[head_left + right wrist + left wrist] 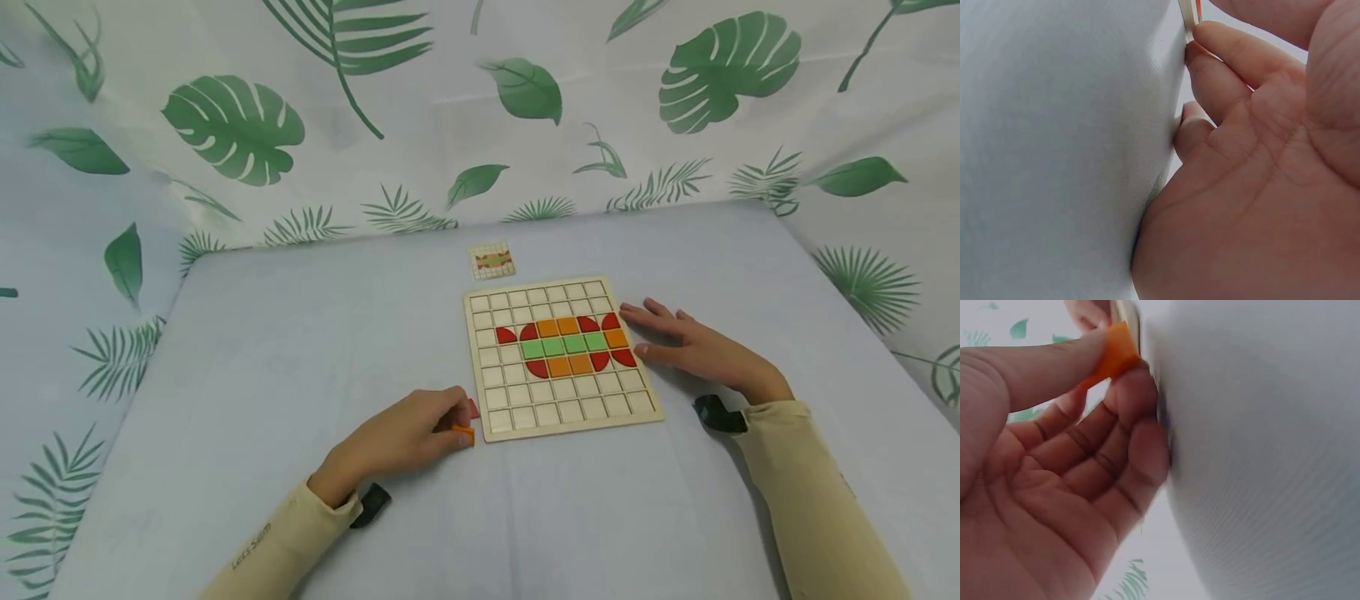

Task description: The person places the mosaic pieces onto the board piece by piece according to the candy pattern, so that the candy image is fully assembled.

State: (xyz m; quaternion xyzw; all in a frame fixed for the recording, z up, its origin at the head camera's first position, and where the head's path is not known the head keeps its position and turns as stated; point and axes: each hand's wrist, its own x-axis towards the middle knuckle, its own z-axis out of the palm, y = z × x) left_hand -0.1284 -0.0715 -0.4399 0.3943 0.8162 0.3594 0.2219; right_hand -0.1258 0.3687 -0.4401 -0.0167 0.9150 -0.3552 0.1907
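An orange tile (1119,350) is pinched between the thumb and fingers of my left hand (408,429), just off the lower left corner of a wooden grid board (547,412). Beside those fingers a red piece (473,408) lies on the cloth, partly hidden. Green, orange and red tiles sit in the board's middle rows, and a red quarter-round tile (506,335) lies in a cell at their left. My right hand (701,354) rests at the board's right edge, fingers extended; in the right wrist view its fingertips are near the board's edge (1187,19).
A small card (492,260) printed with a similar coloured pattern lies behind the board. Pale cloth (300,333) covers the table, and a leaf-printed curtain (420,108) rises along its back and sides. A dark device (371,505) shows at the left wrist, another (718,415) at the right.
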